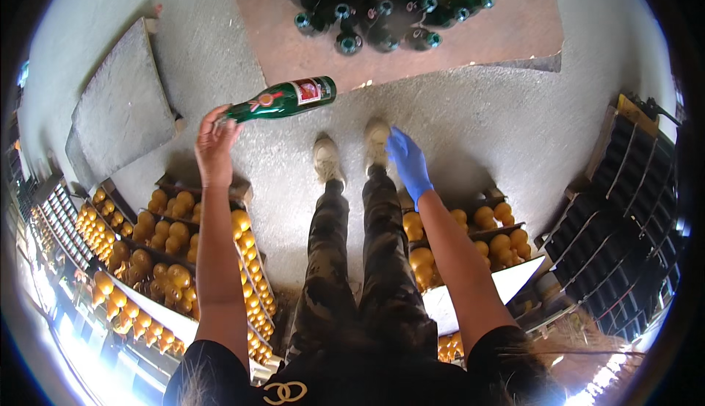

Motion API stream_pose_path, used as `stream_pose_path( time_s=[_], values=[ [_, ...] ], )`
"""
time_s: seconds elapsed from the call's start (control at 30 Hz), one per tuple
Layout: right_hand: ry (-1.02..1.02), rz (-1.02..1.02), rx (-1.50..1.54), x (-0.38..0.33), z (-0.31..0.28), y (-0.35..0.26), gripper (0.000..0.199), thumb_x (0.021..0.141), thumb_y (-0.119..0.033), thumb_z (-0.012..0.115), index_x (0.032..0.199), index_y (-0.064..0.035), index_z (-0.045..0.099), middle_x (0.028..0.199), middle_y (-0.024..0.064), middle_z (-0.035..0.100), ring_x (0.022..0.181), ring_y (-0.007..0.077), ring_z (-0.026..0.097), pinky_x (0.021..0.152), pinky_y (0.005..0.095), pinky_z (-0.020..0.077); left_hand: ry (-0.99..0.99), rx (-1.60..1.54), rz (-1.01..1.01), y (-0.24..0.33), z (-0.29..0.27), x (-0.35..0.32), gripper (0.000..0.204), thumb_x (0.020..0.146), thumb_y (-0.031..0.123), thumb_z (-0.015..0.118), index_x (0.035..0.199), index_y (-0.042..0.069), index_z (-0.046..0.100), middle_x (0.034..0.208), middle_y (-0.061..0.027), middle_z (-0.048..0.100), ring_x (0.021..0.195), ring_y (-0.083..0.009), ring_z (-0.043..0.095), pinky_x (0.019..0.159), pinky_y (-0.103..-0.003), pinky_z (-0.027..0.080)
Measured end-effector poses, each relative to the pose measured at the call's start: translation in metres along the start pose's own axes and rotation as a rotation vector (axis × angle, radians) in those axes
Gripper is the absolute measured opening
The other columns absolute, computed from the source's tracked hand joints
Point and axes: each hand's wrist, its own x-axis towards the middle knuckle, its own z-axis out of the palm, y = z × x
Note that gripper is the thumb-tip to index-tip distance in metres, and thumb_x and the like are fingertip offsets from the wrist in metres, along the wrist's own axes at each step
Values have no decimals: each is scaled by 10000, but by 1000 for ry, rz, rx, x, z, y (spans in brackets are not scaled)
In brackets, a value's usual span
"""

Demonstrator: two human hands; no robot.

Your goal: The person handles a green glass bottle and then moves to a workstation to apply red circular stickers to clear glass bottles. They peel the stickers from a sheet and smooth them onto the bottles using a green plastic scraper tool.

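Note:
My bare left hand [214, 145] is closed around the neck of a green glass bottle [283, 101]. The bottle lies nearly level in the air, its base pointing right, with a label and a red-and-gold emblem on its side. My right hand [408, 160], in a blue glove, hangs above my right shoe with nothing visible in it; its fingers look stretched out. Beyond both hands, several green bottles [349, 42] stand or lean in a cluster on a flat brown board [507, 35] on the floor.
Racks of amber, gourd-shaped pieces [172, 237] flank my legs on the left, and more amber pieces [507, 244] sit on the right. A grey slab [121, 105] lies at the far left. Stacked dark ribbed panels [624, 215] stand at the right.

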Motion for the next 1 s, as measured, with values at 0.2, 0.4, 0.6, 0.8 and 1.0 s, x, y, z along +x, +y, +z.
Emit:
stream_pose_path(
  time_s=[0.2,0.4,0.6,0.8,1.0],
  values=[
    [-178,215,653,-13,73,-91,628,978,-526,421,1461,-131,357,1364,91,481,1203,204,518,974,371,458,-149,-272,-73,15,-51,-30,344,952,34,540,1294,67,516,1291,-92,556,1164,-192,560,1016,-368,475],
    [-215,151,688,-26,99,-74,641,959,-535,472,1460,-152,356,1315,98,508,1198,199,520,935,373,482,-205,-389,-33,-10,-58,-4,379,955,81,557,1329,78,496,1325,-117,544,1169,-192,570,987,-339,494],
    [-204,115,657,-33,93,-81,606,956,-508,500,1352,-50,474,1193,121,605,1066,188,605,937,333,472,-153,-277,-147,-14,-58,11,413,966,182,566,1355,84,468,1312,-99,564,1156,-165,580,996,-340,480],
    [-135,22,533,-39,88,-86,571,959,-484,508,1309,-33,490,1208,117,601,1066,206,614,911,343,494,-194,-352,-189,-23,-63,22,433,960,187,574,1359,68,455,1304,-109,568,1163,-185,578,1013,-358,466],
    [-285,135,985,-27,110,-74,508,953,-428,529,1325,-92,447,1314,125,507,1164,262,556,905,441,530,-162,-513,-224,-54,-49,17,478,956,172,574,1395,54,424,1319,-132,552,1191,-223,561,1038,-384,452]
  ],
)
